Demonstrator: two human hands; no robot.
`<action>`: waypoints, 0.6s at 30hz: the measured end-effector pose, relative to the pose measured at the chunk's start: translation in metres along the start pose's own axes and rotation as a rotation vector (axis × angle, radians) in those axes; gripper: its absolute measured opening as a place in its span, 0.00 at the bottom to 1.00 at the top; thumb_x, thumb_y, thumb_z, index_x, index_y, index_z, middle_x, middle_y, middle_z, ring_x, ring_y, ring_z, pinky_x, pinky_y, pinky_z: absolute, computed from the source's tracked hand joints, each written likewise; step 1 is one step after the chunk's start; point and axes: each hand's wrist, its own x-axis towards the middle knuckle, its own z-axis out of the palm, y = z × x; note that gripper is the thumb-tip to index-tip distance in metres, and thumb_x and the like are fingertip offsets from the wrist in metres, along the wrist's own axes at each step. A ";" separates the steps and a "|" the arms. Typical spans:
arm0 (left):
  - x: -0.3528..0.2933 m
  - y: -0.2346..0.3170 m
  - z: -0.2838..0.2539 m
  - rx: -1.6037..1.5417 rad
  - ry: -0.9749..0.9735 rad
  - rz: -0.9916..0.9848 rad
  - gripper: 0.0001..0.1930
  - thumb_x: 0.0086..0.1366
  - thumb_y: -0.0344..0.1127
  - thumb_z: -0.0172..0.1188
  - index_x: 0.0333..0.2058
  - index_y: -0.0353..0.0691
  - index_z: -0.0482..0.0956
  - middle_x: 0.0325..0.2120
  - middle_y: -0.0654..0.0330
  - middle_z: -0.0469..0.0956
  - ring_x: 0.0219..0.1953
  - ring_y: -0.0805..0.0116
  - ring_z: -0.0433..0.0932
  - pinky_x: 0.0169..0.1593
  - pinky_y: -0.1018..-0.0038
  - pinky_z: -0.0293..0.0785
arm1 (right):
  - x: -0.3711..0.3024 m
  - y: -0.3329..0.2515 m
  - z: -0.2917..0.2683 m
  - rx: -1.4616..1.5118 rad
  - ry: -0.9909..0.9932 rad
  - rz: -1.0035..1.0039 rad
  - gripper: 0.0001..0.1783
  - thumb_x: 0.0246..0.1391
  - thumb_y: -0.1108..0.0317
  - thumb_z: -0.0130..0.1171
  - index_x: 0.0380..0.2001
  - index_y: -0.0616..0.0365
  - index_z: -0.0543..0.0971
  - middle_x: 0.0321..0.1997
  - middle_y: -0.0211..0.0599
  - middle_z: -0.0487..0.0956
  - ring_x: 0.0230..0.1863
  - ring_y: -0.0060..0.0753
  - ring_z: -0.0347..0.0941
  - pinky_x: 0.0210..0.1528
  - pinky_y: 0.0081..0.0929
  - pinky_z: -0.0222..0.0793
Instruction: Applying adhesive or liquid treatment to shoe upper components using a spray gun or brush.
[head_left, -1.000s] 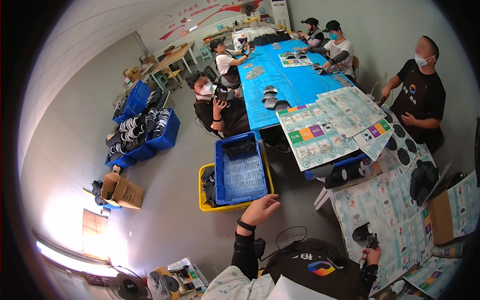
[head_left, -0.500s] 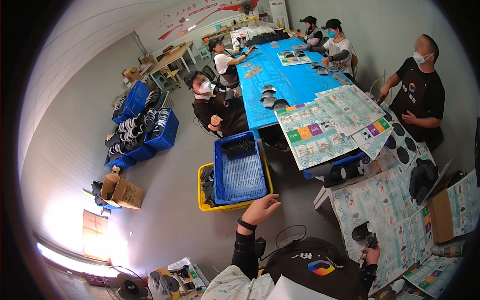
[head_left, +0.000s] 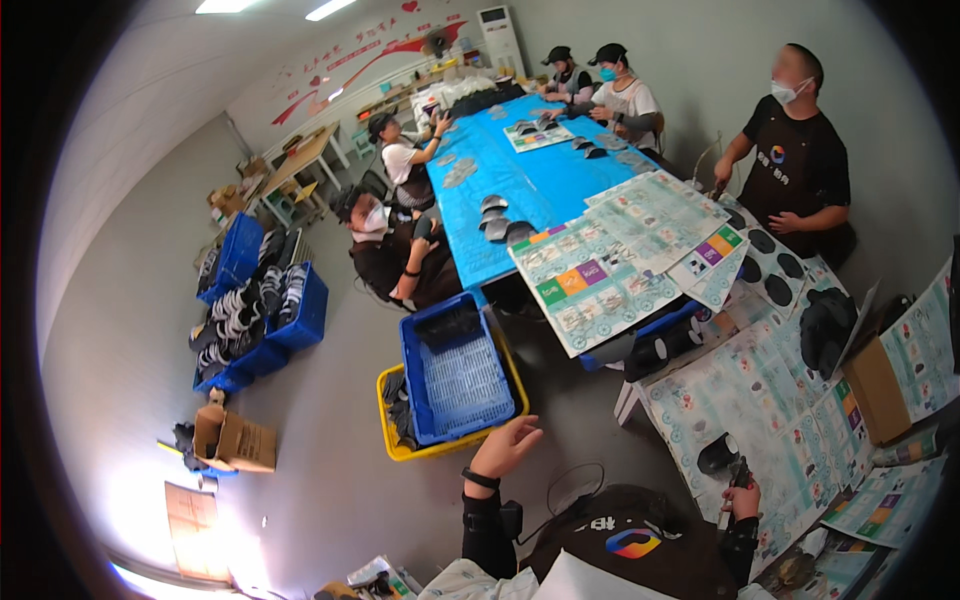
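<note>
My left hand [head_left: 508, 447] hangs in the air near the corner of a blue plastic crate [head_left: 410, 375]. Its fingers are spread a little and nothing is in them. The crate is stacked on a yellow crate [head_left: 388, 448] with dark curved pieces inside. On the right, my right hand [head_left: 743, 500] is closed around a dark tool that looks like a spray gun [head_left: 738, 472]. The tool's front end is close to a dark, cup-shaped piece [head_left: 717, 455] with a pale edge, which lies on a sheet-covered table [head_left: 690, 410].
A long table with a blue cover [head_left: 540, 190] holds grey curved pieces and printed sheets [head_left: 610, 260]. Several people sit or stand around it. Filled blue crates [head_left: 300, 310] and a cardboard box [head_left: 245, 440] stand on the floor to the left. Dark pieces are heaped [head_left: 825, 330] at right.
My view has tilted and shifted, so the tables and crates sit further left in it. The person seated nearest on the left has lowered a raised hand. My right hand still grips the spray gun.
</note>
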 end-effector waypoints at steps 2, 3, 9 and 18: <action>0.004 0.003 -0.002 0.011 -0.100 -0.098 0.25 0.69 0.38 0.62 0.61 0.35 0.71 0.51 0.50 0.80 0.53 0.62 0.80 0.51 0.73 0.76 | -0.003 0.001 -0.002 -0.003 -0.023 0.015 0.23 0.39 0.84 0.58 0.44 0.64 0.73 0.30 0.33 0.75 0.22 0.33 0.74 0.13 0.33 0.74; 0.005 0.003 0.001 0.011 -0.106 -0.097 0.25 0.69 0.38 0.62 0.61 0.35 0.71 0.51 0.50 0.80 0.53 0.62 0.80 0.51 0.73 0.76 | -0.006 0.002 -0.005 -0.024 -0.060 0.032 0.24 0.39 0.84 0.58 0.45 0.64 0.73 0.31 0.33 0.75 0.22 0.33 0.74 0.13 0.33 0.74; -0.002 0.064 -0.019 0.072 0.391 0.433 0.39 0.61 0.30 0.66 0.69 0.34 0.59 0.71 0.45 0.55 0.72 0.49 0.55 0.71 0.63 0.55 | -0.022 0.009 -0.005 0.040 -0.018 0.011 0.19 0.39 0.83 0.58 0.39 0.62 0.74 0.28 0.33 0.74 0.22 0.32 0.74 0.13 0.32 0.74; -0.021 0.074 -0.029 -1.728 -0.248 0.946 0.48 0.65 0.47 0.67 0.74 0.48 0.45 0.28 0.73 0.78 0.40 0.71 0.75 0.64 0.54 0.61 | -0.012 -0.006 0.003 0.014 -0.105 0.001 0.16 0.42 0.81 0.53 0.39 0.63 0.73 0.26 0.37 0.75 0.24 0.33 0.77 0.15 0.32 0.76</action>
